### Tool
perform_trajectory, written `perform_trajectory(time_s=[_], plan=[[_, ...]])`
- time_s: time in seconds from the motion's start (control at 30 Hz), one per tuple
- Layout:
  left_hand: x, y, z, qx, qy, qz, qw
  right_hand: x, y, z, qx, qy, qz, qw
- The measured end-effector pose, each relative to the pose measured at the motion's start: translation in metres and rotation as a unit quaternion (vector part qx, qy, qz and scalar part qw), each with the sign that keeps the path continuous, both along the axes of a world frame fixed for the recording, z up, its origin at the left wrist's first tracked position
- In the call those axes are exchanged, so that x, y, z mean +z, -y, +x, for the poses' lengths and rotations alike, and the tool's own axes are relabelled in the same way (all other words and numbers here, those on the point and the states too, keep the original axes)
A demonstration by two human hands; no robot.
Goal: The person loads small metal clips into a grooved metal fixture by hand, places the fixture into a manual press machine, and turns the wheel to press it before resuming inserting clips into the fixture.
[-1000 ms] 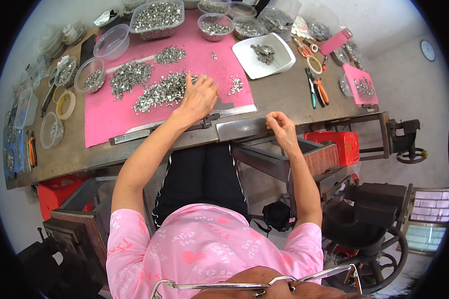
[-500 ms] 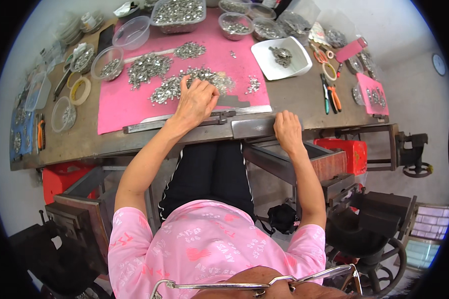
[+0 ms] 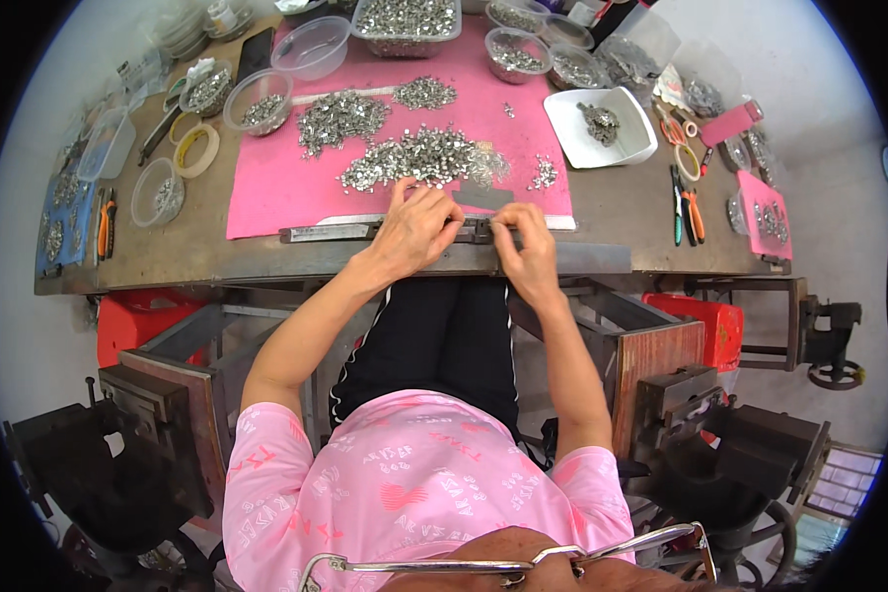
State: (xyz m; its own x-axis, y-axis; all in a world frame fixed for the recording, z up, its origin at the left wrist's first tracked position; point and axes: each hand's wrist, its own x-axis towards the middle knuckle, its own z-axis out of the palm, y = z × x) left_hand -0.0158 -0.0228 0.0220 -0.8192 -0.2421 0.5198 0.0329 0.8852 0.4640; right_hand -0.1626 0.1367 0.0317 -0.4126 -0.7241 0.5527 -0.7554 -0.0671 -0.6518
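Two hands flank a dark metal fixture (image 3: 478, 231) at the pink mat's (image 3: 274, 187) near edge.
The left hand (image 3: 412, 233) curls, the right hand (image 3: 529, 259) draws thumb and fingers together; any pinched part cannot be told. Silvery metal pieces (image 3: 419, 158) lie heaped on the mat, presumably within reach.

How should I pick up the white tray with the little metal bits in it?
Probably best by the left and right walls of the white tray, coming in from both sides, with thumbs inside and fingers outside. It sits open side up with raised walls to pinch, and the metal bits lie loose inside, so holding opposite sides should keep it level.
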Motion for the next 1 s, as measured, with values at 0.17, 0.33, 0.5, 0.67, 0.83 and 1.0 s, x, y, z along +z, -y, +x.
perform_trajectory(time_s=[0.17, 0.33, 0.5, 0.67, 0.83, 1.0], plan=[[-0.004, -0.001, 0.0, -0.002, -0.013, 0.0, 1.0, -0.021, 0.015, 0.015, -0.03, -0.027, 0.011, 0.999], [-0.006, -0.001, -0.001, 0.003, -0.016, -0.013, 1.0, -0.025, 0.019, 0.019, -0.027, -0.071, 0.015, 0.997], [-0.004, 0.0, 0.002, -0.006, -0.016, -0.015, 1.0, -0.022, 0.02, 0.016, -0.008, -0.106, 0.006, 0.994], [-0.005, -0.004, 0.006, 0.012, -0.026, 0.091, 0.995, -0.019, 0.021, 0.015, 0.025, -0.107, 0.002, 0.994], [-0.009, -0.012, 0.002, 0.033, -0.045, 0.112, 0.992, -0.014, 0.022, 0.012, 0.031, -0.185, 0.02, 0.982], [-0.014, -0.015, 0.002, 0.044, -0.064, 0.098, 0.992, -0.01, 0.013, 0.001, 0.075, -0.245, 0.001, 0.967]])
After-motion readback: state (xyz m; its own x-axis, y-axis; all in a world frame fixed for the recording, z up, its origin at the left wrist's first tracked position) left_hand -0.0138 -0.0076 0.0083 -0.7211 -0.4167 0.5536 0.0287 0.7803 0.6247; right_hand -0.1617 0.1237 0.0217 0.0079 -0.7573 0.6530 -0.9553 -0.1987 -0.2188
